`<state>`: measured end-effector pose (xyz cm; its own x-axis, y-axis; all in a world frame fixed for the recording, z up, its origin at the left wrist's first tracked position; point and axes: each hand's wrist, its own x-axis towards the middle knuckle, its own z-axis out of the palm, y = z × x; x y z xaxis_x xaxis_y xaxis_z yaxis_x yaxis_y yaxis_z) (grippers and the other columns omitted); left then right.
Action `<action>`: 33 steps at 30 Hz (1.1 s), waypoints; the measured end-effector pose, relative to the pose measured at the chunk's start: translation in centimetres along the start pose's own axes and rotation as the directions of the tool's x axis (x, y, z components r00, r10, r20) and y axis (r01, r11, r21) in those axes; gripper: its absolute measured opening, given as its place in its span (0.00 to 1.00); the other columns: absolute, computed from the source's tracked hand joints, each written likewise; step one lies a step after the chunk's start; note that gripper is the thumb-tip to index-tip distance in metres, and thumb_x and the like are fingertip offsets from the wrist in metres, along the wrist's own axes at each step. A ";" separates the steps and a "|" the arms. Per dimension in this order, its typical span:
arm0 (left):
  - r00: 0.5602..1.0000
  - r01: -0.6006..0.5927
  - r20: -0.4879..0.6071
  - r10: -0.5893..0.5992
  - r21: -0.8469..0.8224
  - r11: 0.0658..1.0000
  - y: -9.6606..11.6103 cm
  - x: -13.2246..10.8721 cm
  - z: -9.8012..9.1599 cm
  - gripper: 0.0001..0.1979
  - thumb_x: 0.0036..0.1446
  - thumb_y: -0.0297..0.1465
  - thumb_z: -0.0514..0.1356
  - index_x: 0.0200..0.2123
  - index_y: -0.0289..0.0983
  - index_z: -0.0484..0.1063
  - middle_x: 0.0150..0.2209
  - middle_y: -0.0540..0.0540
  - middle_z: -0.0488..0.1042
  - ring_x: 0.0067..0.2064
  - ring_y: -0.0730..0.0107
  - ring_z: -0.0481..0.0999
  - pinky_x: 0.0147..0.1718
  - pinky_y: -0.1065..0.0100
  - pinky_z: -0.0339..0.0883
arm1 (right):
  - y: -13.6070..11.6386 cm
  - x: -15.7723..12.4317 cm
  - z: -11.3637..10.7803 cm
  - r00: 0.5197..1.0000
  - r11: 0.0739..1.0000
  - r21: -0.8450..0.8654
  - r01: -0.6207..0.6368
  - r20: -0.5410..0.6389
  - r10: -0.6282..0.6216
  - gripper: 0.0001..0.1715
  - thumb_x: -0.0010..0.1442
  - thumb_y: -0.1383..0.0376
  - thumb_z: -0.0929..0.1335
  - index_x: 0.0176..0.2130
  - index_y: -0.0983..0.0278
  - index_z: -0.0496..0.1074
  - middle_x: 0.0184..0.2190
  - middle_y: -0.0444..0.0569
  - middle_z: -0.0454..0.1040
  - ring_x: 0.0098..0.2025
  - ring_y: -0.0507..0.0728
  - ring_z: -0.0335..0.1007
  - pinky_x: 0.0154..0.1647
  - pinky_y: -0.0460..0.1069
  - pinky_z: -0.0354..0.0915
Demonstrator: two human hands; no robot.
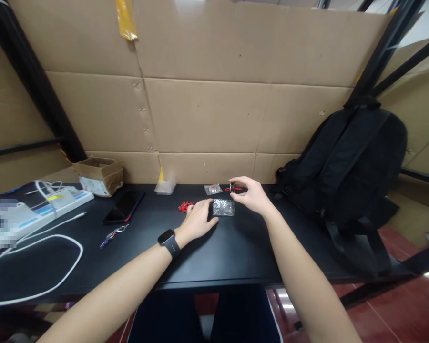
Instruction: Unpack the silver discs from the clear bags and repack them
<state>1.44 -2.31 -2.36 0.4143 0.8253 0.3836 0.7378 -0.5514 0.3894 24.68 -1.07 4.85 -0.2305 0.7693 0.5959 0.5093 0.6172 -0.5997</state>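
My left hand (199, 220), with a black smartwatch (169, 243) on the wrist, rests on the black table (236, 257) with fingers curled, touching the left edge of a small clear bag of dark parts (223, 207). My right hand (250, 194) hovers just behind that bag and pinches a small red and black piece (233, 188) between thumb and fingers. A little heap of red pieces (185, 206) lies to the left of my left hand. Another small clear bag (213, 189) lies behind.
A black backpack (350, 162) leans at the right. A black phone (124, 206), a keychain (113, 235), a small cardboard box (99, 175), a white power strip (69, 196) and a white cable (57, 281) sit on the left. Cardboard walls the back.
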 end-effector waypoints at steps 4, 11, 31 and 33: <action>0.979 -0.164 0.116 0.165 -0.023 0.986 0.5 -0.1 -0.1 0.25 0.61 0.34 0.58 0.61 0.45 0.62 0.66 0.41 0.63 0.68 0.51 0.58 0.58 0.48 0.53 | 0.7 0.0 -0.4 1.000 0.999 -0.046 0.007 0.004 -0.007 0.23 0.51 0.69 0.73 0.49 0.61 0.76 0.43 0.49 0.79 0.45 0.57 0.78 0.52 0.53 0.73; 0.849 -0.444 0.293 0.440 -0.059 0.894 3.3 -1.5 -1.1 0.22 0.69 0.41 0.50 0.65 0.53 0.60 0.64 0.44 0.66 0.63 0.56 0.65 0.59 0.50 0.50 | 1.0 0.0 -1.0 0.998 0.999 -0.038 -0.031 0.048 0.033 0.23 0.51 0.69 0.74 0.48 0.61 0.76 0.44 0.50 0.79 0.45 0.58 0.78 0.50 0.51 0.74; 0.932 -0.318 0.238 0.273 0.178 0.931 2.2 -2.1 -1.3 0.23 0.68 0.48 0.46 0.63 0.58 0.63 0.60 0.39 0.63 0.63 0.46 0.60 0.56 0.42 0.54 | -0.3 -1.3 -0.3 0.813 0.908 -0.416 -0.038 0.515 0.270 0.19 0.41 0.69 0.74 0.38 0.60 0.77 0.30 0.44 0.79 0.29 0.55 0.74 0.30 0.45 0.65; 0.936 -0.298 0.245 0.250 0.182 0.937 2.1 -2.1 -1.2 0.23 0.68 0.48 0.45 0.63 0.59 0.63 0.61 0.39 0.63 0.63 0.46 0.59 0.56 0.42 0.54 | -0.2 -1.3 -0.1 0.813 0.908 -0.417 -0.038 0.516 0.271 0.18 0.42 0.68 0.75 0.37 0.59 0.78 0.29 0.44 0.79 0.29 0.55 0.74 0.30 0.45 0.64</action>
<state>1.46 -5.35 -1.39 0.7036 0.6647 0.2513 0.6648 -0.7406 0.0976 25.00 -2.24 4.27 -0.4775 0.8774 0.0462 0.8169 0.4627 -0.3444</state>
